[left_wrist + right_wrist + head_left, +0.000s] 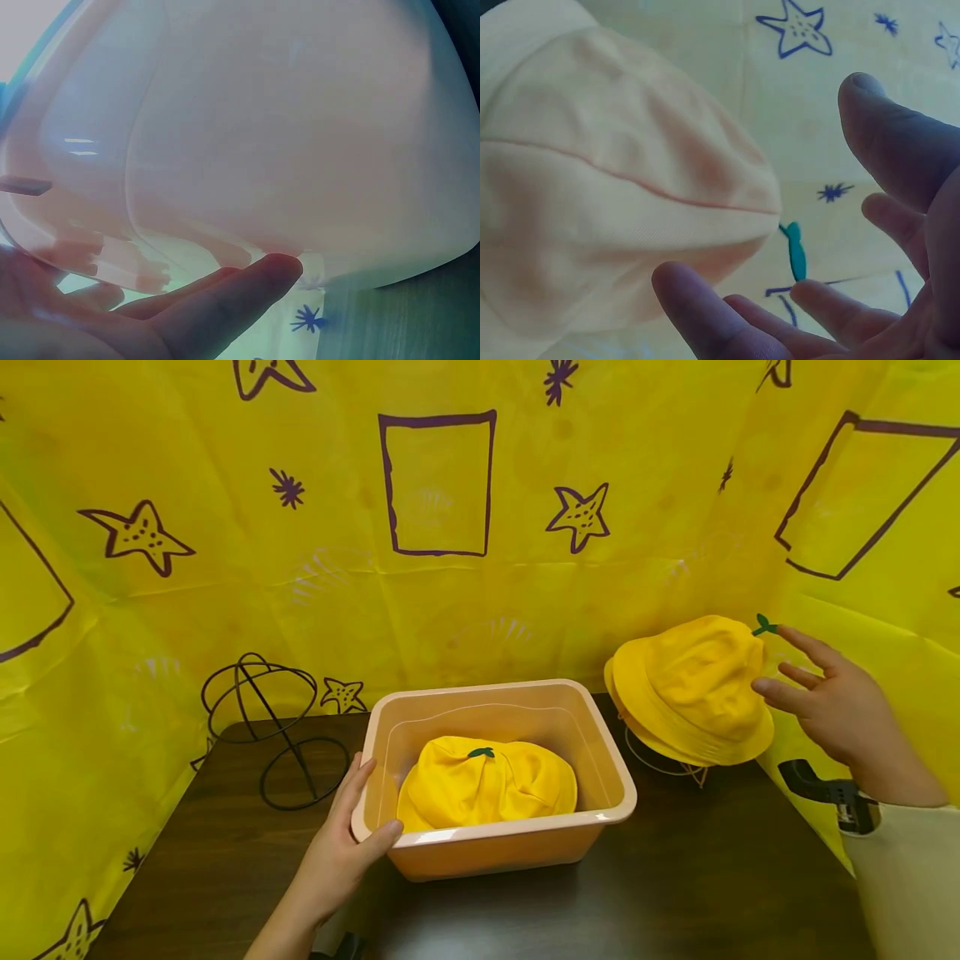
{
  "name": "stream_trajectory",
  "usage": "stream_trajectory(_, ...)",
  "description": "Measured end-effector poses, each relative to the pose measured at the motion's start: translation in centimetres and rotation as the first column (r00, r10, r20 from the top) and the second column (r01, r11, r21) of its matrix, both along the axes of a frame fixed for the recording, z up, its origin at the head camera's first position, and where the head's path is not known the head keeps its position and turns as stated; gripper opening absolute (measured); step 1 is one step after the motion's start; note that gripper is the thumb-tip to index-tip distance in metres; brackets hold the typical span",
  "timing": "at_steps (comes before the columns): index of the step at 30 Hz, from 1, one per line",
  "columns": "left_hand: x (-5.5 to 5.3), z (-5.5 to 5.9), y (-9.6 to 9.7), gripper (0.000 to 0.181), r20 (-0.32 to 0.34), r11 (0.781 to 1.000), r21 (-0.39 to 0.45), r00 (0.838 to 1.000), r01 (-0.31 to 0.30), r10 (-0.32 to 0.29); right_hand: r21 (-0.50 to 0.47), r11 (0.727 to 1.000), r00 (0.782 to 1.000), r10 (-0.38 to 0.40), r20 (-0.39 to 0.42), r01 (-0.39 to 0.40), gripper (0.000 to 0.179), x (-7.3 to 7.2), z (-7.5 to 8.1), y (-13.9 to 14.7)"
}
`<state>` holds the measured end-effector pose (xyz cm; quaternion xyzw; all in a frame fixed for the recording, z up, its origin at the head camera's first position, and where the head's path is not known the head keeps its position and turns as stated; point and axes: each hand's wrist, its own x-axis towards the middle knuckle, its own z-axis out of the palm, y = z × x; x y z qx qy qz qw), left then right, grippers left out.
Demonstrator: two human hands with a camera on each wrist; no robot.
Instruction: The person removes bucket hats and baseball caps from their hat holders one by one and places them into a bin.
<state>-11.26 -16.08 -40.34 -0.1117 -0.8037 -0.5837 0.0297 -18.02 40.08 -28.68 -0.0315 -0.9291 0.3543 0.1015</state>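
A yellow bucket hat (480,785) with a small green leaf sprout lies slumped inside a peach plastic tub (495,853). My left hand (341,847) holds the tub at its near left corner, thumb over the front rim and fingers along the left side. In the left wrist view those fingers (225,311) lie against the tub's wall. A second yellow hat (697,689) sits tilted on a wire stand (660,760) at the right. Beside its crown my right hand (847,710) is spread, one fingertip at the green sprout (796,251); contact is unclear.
An uncovered black wire stand (288,735) stands at the back left of the dark wooden table (480,918). Yellow sheeting (450,618) with purple stars and rectangles hangs close behind the table and along both sides.
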Motion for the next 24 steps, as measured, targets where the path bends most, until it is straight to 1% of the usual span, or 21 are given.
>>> stream_trajectory(4, 0.0, -0.1, 0.0, 0.081, 0.013, 1.0, 0.007, 1.0, -0.001, 0.001, -0.032, 0.998, 0.999, 0.047, 0.024, -0.047, 0.081, -1.0, 0.1, 0.7)
stream_trajectory(6, 0.0, -0.1, 0.0, 0.081, 0.014, 1.0, 0.007, 1.0, -0.003, 0.003, -0.077, 0.993, 0.995, 0.09, 0.037, -0.087, 0.081, -1.4, 0.2, 1.0)
stream_trajectory(11, 0.0, 0.0, 0.0, 0.081, 0.011, 1.0, 0.015, 1.0, 0.002, -0.002, -0.127, 0.98, 0.985, 0.164, 0.053, -0.156, 0.08, -2.5, 0.8, 1.5)
stream_trajectory(17, 0.0, -0.1, 0.0, 0.081, 0.009, 1.0, 0.015, 1.0, 0.008, -0.009, -0.041, 0.987, 0.984, 0.159, 0.082, -0.156, 0.085, -3.5, 1.6, 1.7)
stream_trajectory(24, 0.1, -0.1, 0.1, 0.082, 0.008, 1.0, 0.016, 1.0, 0.007, -0.007, 0.015, 0.988, 0.984, 0.152, 0.098, -0.154, 0.086, -4.2, 1.9, 1.4)
